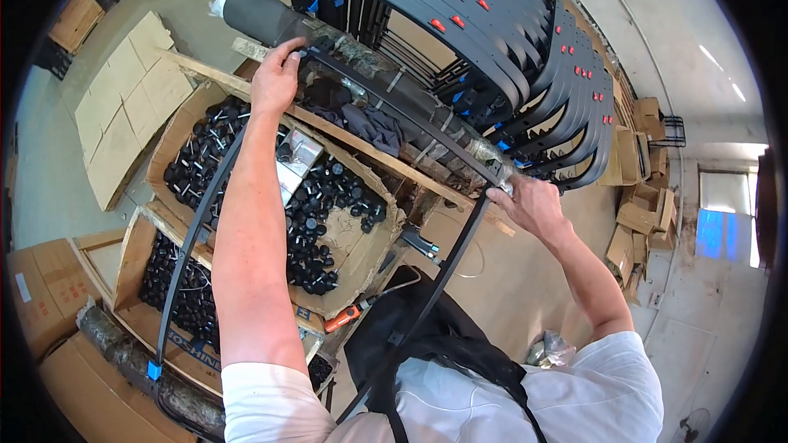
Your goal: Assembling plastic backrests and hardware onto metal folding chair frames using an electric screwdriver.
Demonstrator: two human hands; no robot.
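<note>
A black metal tube frame [448, 261] lies tilted across the view, its two long legs running back toward my body. At its far left corner is my left hand [277, 75], fingers closed over the tube. My right hand [529, 201] grips the opposite corner, thumb along the bar. A blue piece [154, 371] is fitted on the left leg. Just beyond the top bar runs a padded, wrapped beam [263, 18], with a dark cloth [365, 125] near it. My left forearm hides part of the boxes below.
Cardboard boxes of black-headed screw feet [316, 197] stand under my left arm, beside an orange-handled tool [341, 317]. Stacked black curved frames [492, 41] with red pieces rise ahead. Flattened cardboard [127, 107] lies left; open cartons [644, 213] line the right wall.
</note>
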